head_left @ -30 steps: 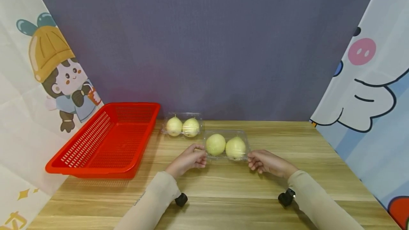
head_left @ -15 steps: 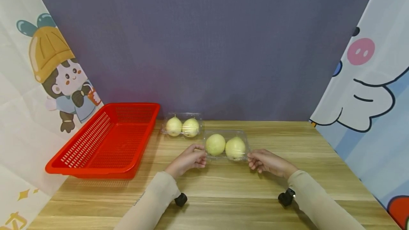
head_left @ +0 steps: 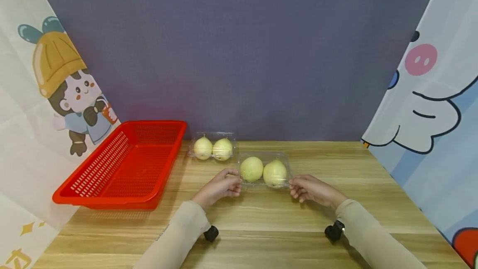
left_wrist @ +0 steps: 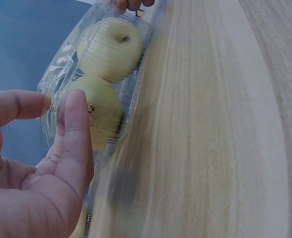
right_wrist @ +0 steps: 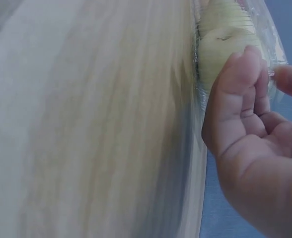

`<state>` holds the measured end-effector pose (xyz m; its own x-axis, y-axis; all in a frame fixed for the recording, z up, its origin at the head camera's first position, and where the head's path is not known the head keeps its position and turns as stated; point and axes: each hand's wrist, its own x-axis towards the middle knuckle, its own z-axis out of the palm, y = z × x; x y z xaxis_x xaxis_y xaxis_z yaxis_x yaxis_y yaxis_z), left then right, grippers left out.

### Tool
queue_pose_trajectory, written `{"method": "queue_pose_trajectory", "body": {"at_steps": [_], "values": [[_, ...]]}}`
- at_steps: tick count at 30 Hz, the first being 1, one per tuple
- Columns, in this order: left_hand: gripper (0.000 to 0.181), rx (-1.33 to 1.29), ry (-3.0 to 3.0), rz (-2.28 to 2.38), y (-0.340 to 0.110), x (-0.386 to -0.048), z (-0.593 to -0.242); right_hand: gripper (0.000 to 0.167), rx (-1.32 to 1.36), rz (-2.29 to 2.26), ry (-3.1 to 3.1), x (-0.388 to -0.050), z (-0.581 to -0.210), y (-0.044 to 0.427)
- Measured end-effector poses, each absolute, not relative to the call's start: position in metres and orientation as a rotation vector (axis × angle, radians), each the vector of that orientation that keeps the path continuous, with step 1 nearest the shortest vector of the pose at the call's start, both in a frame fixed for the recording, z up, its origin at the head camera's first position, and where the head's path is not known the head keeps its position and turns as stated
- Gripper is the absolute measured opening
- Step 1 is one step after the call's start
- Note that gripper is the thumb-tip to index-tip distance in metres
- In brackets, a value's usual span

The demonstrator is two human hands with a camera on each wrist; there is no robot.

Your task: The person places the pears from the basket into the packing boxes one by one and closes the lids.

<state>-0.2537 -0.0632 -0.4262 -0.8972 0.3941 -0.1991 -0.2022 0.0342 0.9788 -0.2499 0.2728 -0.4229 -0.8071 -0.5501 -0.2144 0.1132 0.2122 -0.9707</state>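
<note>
A clear plastic clamshell box (head_left: 264, 155) with two pale yellow pears (head_left: 252, 169) in it sits near the middle of the wooden table. At its front left corner my left hand (head_left: 219, 187) pinches the rim between thumb and fingers. My right hand (head_left: 314, 190) does the same at the front right corner. In the left wrist view the box's ribbed lid (left_wrist: 61, 59) lies over the pears, beside the fingers. The right wrist view has the thumb and fingers meeting at the box's edge, partly covering a pear (right_wrist: 223, 54).
Behind and left stands a second clear box (head_left: 234, 144) holding two pears (head_left: 203, 148), close to the dark back wall (head_left: 261, 53). A red plastic basket (head_left: 149, 173) with slotted sides is at the left. Printed cloths flank the wooden table (head_left: 269, 235).
</note>
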Motion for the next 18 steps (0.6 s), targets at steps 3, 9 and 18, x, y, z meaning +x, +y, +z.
{"method": "queue_pose_trajectory", "body": {"at_steps": [3, 9, 18], "values": [[0.042, 0.193, 1.895, 1.923, -0.0635, -0.2535, -0.4267, 0.026, -0.403, -1.645, 1.953, -0.2501, -0.4223, 0.2730], [0.043, 0.193, 1.882, 1.933, -0.0639, -0.2531, -0.4266, 0.026, -0.391, -1.647, 1.943, -0.2512, -0.4235, 0.2729], [0.045, 0.205, 1.873, 1.936, -0.0643, -0.2541, -0.4277, 0.025, -0.398, -1.653, 1.945, -0.2499, -0.4224, 0.2724]]}}
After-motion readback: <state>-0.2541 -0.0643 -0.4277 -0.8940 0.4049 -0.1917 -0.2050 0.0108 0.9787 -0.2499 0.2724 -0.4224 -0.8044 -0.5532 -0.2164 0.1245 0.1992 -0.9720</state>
